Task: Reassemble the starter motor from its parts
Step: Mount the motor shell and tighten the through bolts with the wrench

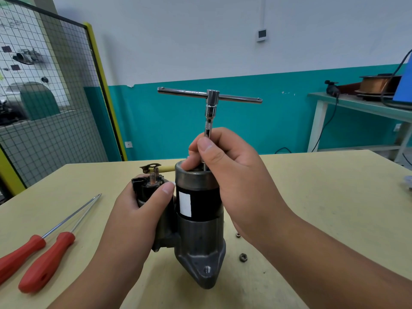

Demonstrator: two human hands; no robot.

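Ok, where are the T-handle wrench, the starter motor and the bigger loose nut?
T-handle wrench [211, 111], head view, on the chrome collar under the crossbar.
starter motor [204, 204], head view, on the black middle casing.
bigger loose nut [243, 257], head view, on its top face.

Room between screwdrivers [46, 262] and starter motor [198, 230], nuts [243, 257] just right
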